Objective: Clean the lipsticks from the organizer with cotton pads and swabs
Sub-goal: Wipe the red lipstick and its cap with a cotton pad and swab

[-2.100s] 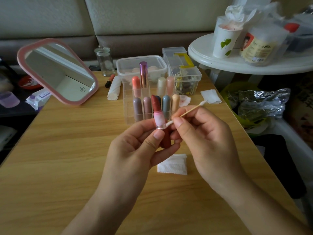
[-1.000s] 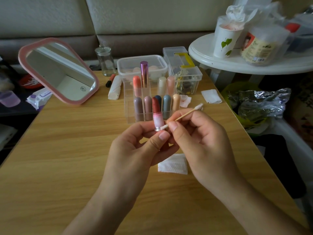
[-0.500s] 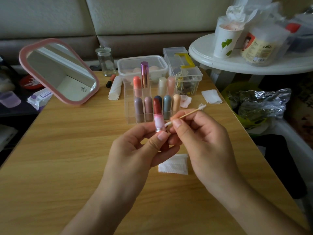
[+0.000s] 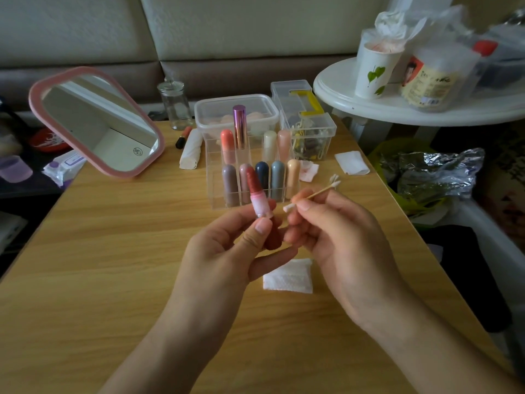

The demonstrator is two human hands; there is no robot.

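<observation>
Red lipstick (image 4: 257, 194) gripped upright in left hand (image 4: 227, 251); cotton swab (image 4: 312, 194) pinched in right hand (image 4: 335, 231), tip just beside tube.
Judged part-way: one stick out for cleaning, the rest standing in organizer (image 4: 216, 200) just behind. Open worktop (image 4: 99, 265) to the left; cotton pad (image 4: 288, 275) below hands; right edge near.

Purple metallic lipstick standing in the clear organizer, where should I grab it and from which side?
Pinch the shiny top of the purple lipstick from straight above. It stands upright in the back row of the organizer and rises well above the orange lipstick beside it, so only that upper part is free; the compartment walls enclose its lower part.
</observation>
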